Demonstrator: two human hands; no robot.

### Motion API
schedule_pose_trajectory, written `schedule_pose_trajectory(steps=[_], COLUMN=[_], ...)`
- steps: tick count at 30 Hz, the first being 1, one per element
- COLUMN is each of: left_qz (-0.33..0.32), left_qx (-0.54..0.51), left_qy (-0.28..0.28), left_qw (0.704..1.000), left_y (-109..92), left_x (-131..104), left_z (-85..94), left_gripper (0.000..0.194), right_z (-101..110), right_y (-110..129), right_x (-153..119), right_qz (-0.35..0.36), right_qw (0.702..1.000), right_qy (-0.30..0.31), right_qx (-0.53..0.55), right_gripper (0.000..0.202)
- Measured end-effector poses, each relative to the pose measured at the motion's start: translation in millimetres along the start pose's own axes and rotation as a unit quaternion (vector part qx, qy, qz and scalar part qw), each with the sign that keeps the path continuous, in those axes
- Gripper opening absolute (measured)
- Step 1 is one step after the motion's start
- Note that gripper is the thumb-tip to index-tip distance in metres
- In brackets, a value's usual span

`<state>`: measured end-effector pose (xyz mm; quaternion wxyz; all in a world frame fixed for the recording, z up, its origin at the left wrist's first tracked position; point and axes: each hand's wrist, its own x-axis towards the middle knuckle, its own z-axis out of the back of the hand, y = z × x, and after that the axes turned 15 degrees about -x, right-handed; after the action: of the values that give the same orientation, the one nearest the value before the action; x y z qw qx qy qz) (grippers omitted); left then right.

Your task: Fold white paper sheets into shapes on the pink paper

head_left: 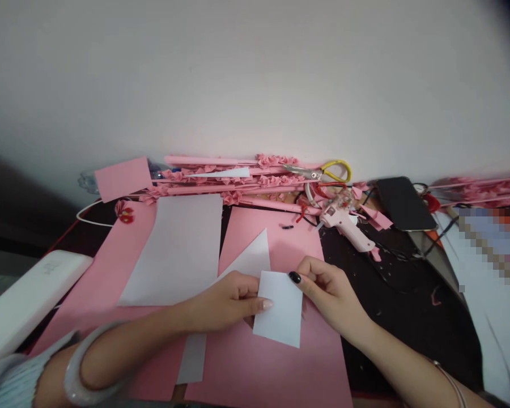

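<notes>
A small white paper piece [277, 317] is held between my two hands above a pink sheet [272, 374]. My left hand [240, 300] pinches its left edge, thumb on top. At its upper right corner, my right hand [321, 286] grips it between the thumb, which has a dark nail, and bent fingers. Behind my left hand lies a white triangular paper [255, 255] on the pink sheet. A large white sheet [174, 243] rests to the left, and a narrow white strip [192, 357] shows below my left wrist.
Pink paper stems [212, 161] line the wall, with yellow-handled scissors [312, 173] on them. A pink glue gun [346, 224] and black phone [406, 204] lie at the back right. A long white object [34, 300] stands at the left. Cables cross the dark tabletop [391, 317].
</notes>
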<state>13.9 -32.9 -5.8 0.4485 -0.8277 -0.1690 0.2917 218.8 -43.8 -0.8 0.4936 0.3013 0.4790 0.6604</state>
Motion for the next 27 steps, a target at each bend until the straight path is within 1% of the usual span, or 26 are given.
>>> schedule_pose_trajectory(steps=[3,7,13,16,18,21,23,27], left_qz=[-0.003,-0.003,0.005,0.005,0.005,-0.009,-0.032,-0.095], left_qx=[-0.009,-0.015,-0.029,-0.054,-0.086,-0.125,-0.137,-0.150], left_qy=[-0.001,0.011,0.017,0.021,0.018,-0.001,-0.026,-0.079], left_qw=[1.000,1.000,0.999,0.998,0.996,0.992,0.990,0.981], left_y=[1.1,1.2,-1.8,-2.3,-1.3,1.2,2.3,2.5], left_x=[0.7,1.3,0.9,0.2,0.0,1.1,2.4,5.2], left_z=[0.4,-0.1,-2.2,-1.8,-0.8,0.5,1.1,3.4], left_gripper=[0.031,0.031,0.030,0.034,0.040,0.045,0.041,0.036], right_z=[-0.2,-0.9,-1.8,-1.7,-1.2,0.1,1.0,0.7], right_y=[-1.9,-4.7,-5.9,-5.6,-4.7,-2.2,-0.8,-2.4], right_x=[-0.4,-2.1,-1.9,-1.1,-0.6,0.4,1.1,1.2], right_qz=[-0.007,0.003,0.005,-0.004,-0.006,0.012,0.025,0.027], right_qw=[1.000,1.000,1.000,0.999,0.999,0.999,0.999,0.998], right_qy=[-0.004,0.001,-0.021,-0.029,-0.034,-0.040,-0.044,-0.049], right_qx=[0.012,0.011,0.010,0.022,0.025,0.004,-0.008,-0.004], right_gripper=[0.028,0.028,0.028,0.028,0.027,0.022,0.017,0.007])
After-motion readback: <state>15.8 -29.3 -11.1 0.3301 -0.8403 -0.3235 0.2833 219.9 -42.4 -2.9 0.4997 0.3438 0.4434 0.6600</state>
